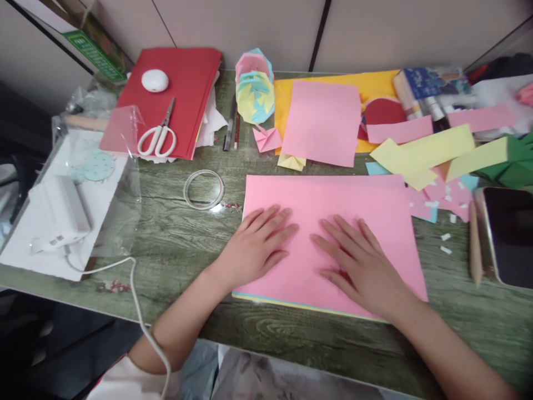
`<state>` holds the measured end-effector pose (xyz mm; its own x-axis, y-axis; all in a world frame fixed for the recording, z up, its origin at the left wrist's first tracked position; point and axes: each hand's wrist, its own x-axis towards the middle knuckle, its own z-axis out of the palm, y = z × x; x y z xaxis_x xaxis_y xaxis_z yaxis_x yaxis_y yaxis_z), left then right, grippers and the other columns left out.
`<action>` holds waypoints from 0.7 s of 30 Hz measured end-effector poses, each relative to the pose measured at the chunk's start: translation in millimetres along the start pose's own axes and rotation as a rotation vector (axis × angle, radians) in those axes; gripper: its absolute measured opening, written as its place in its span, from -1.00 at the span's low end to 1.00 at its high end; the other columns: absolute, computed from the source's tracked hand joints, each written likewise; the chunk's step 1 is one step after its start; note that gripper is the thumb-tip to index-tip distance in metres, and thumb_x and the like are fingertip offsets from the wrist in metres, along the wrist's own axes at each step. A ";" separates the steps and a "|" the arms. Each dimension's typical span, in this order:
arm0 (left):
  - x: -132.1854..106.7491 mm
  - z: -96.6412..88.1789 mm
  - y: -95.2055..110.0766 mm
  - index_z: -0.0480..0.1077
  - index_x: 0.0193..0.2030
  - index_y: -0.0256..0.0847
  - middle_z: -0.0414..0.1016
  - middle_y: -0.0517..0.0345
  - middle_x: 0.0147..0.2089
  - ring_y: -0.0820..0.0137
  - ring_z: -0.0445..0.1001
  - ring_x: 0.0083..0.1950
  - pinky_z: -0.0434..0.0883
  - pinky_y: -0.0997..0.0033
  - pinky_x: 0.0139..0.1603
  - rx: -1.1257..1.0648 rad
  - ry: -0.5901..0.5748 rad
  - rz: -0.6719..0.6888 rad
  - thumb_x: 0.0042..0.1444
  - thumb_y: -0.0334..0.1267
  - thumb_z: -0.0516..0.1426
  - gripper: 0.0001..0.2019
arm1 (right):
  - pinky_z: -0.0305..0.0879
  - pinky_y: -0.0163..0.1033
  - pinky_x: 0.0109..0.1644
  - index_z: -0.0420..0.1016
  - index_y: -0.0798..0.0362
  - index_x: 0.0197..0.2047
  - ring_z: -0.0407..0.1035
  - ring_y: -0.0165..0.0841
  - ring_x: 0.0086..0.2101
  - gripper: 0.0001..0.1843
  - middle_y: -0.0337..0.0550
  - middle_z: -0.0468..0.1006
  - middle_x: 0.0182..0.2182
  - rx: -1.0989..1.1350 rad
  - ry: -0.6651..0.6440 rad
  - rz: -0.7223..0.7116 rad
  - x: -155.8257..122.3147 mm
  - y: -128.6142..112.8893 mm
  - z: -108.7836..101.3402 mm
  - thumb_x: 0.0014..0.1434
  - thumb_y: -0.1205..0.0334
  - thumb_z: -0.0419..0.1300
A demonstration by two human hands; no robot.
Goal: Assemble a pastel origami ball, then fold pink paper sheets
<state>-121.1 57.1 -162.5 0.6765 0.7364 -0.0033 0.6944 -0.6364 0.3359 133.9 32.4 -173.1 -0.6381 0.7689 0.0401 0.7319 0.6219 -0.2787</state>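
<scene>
A large pink sheet of paper (316,200) lies on the table in front of me, with blue and yellow paper edges showing beneath its near side. My left hand (262,241) rests flat on its left part, fingers stretched toward the middle. On the right part lies my right hand (353,258), palm down with its fingers spread. Neither hand holds anything. Just beyond the stack is a smaller pink square of paper (322,122). A roll of clear tape (204,190) sits to the left of the stack.
White-handled scissors (158,139) and a white case (155,81) lie on a red folder (187,100). A folded paper ornament (255,86) stands at the back. Paper strips (433,153) and a phone (510,236) are at right. A white cable (137,300) crosses my left arm.
</scene>
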 end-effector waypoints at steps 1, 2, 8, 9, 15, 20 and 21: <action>-0.1 0.0 -0.1 0.18 0.22 -0.11 0.01 0.07 0.36 0.19 -0.12 0.38 -0.05 0.03 0.32 -0.001 0.001 0.003 0.24 -0.12 -0.06 -0.57 | -0.24 0.20 0.29 0.11 -0.03 0.26 -0.18 -0.15 0.28 -0.40 -0.09 0.06 0.28 -0.002 0.001 -0.002 -0.1 0.0 0.1 0.18 0.01 0.05; -0.2 -0.1 -0.2 0.21 0.20 -0.09 0.03 0.08 0.36 0.19 -0.11 0.38 -0.05 0.02 0.32 -0.004 0.003 0.007 0.24 -0.13 -0.06 -0.60 | -0.24 0.20 0.29 0.12 -0.02 0.25 -0.18 -0.15 0.28 -0.40 -0.08 0.06 0.28 -0.002 0.001 -0.003 -0.3 0.0 0.2 0.18 0.01 0.06; -1.4 -1.0 -1.3 0.19 0.21 -0.09 0.06 0.07 0.34 0.17 -0.13 0.38 -0.07 0.00 0.33 -0.030 -0.019 0.016 0.22 -0.09 -0.03 -0.57 | -0.23 0.20 0.28 0.10 -0.05 0.26 -0.16 -0.14 0.27 -0.39 -0.08 0.09 0.27 0.019 0.021 0.004 -0.7 0.6 2.6 0.18 0.01 0.07; -1.8 -1.5 -1.7 0.17 0.23 -0.09 0.04 0.07 0.35 0.16 -0.15 0.39 -0.09 -0.03 0.33 -0.035 -0.027 0.019 0.20 -0.05 -0.02 -0.53 | -0.23 0.21 0.28 0.09 -0.06 0.26 -0.15 -0.14 0.27 -0.39 -0.09 0.08 0.27 0.020 0.022 0.004 -0.7 0.7 2.9 0.18 0.01 0.07; -4.0 -5.4 -4.8 0.08 0.27 -0.03 -0.04 0.10 0.38 0.08 -0.22 0.39 -0.30 -0.17 0.32 -0.042 -0.090 0.020 0.06 0.11 0.08 -0.34 | -0.23 0.21 0.28 0.12 -0.03 0.25 -0.15 -0.12 0.27 -0.40 -0.07 0.08 0.27 0.005 0.018 -0.001 -0.8 0.0 2.6 0.18 0.01 0.06; -4.3 -6.1 -6.0 0.08 0.27 -0.04 -0.06 0.09 0.38 0.08 -0.22 0.39 -0.31 -0.15 0.32 -0.061 -0.100 0.018 -0.01 0.15 0.12 -0.28 | -0.23 0.21 0.28 0.14 0.01 0.24 -0.15 -0.11 0.27 -0.41 -0.04 0.09 0.27 -0.008 0.024 -0.009 0.0 -0.4 2.5 0.18 0.01 0.06; -4.2 -6.1 -6.1 0.08 0.27 -0.04 -0.05 0.09 0.38 0.08 -0.22 0.39 -0.31 -0.15 0.32 -0.064 -0.098 0.017 -0.01 0.15 0.12 -0.28 | -0.23 0.21 0.28 0.14 0.01 0.24 -0.16 -0.11 0.27 -0.41 -0.03 0.09 0.27 -0.009 0.023 -0.010 0.1 -0.3 2.4 0.18 0.01 0.06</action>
<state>-129.7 59.2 -158.7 0.7111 0.6976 -0.0878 0.6674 -0.6304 0.3965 133.1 32.0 -175.3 -0.6394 0.7661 0.0650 0.7280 0.6304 -0.2694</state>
